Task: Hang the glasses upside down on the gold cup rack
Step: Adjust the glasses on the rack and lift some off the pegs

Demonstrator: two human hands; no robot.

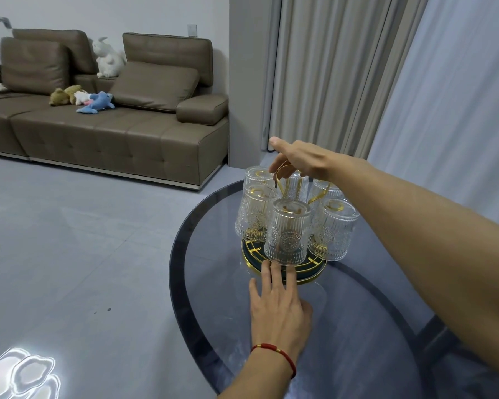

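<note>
Head view: six glasses (pixel 288 231) hang upside down on the rack (pixel 283 270), mid-bench (pixel 202 254). Right hand (pixel 297 162) pinches the gold handle loop (pixel 283 171); left hand (pixel 277 309), its grip released, fingers flat at the base rim. Loaded, it's heavy, fragile, rattly: lift by loop, steady the base.

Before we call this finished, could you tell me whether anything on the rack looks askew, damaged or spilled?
Nothing stands out: six glasses hang upside down around the gold cup rack, none visibly cracked, and no spill shows on the glass table.
</note>
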